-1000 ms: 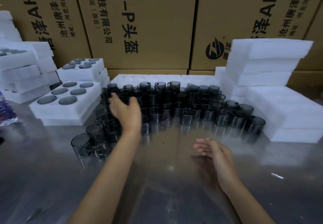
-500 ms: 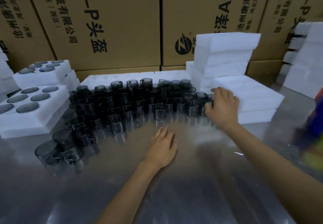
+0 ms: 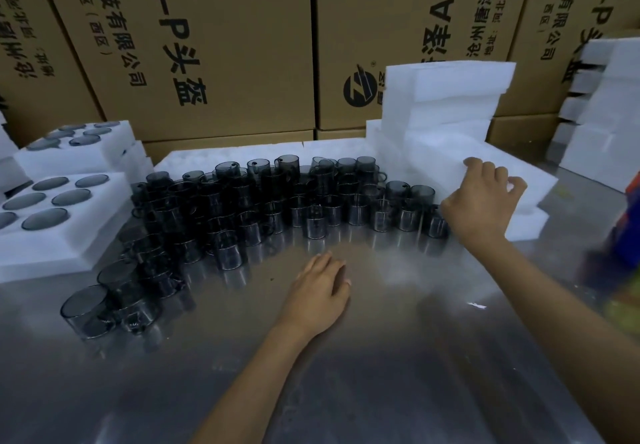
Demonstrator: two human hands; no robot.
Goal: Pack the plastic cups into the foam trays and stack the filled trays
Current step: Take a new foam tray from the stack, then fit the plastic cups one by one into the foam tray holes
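Cups [image 3: 45, 201] — six — in foam tray [image 3: 69, 243]

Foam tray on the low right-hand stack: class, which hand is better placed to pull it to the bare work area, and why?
Right. The right hand already grips the top foam tray's near edge; the left hand rests flat on the metal table, away from it.

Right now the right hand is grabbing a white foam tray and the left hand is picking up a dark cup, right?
Not quite. The head view shows the left hand lying flat on the metal table, holding no cup. The right hand does grip the white foam tray.
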